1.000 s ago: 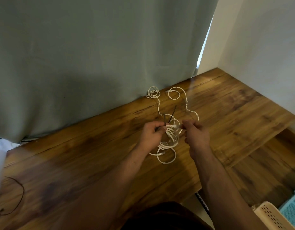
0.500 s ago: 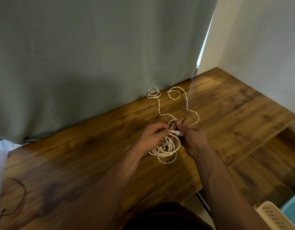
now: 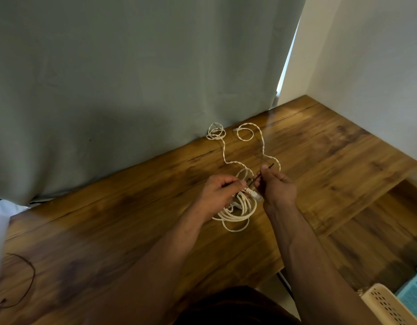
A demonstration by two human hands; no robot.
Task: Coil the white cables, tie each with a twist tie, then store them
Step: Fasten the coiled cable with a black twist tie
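Note:
A coiled white cable lies on the wooden table between my hands, its plug end poking out near my right palm. A dark twist tie crosses the top of the coil. My left hand pinches the tie's lower end against the coil. My right hand pinches its upper part, and the tip sticks out past my thumb. A second white cable, twisted and uncoiled, snakes from the coil toward the curtain.
A grey-green curtain hangs along the table's back edge. A thin dark cord loops at the near left. Past the table's right edge sit a cream perforated basket and a blue basket on the floor.
My hands came closer together over the coil. The tie, held upright at the left of the coil a second ago, now slants across it with my right hand gripping its upper end.

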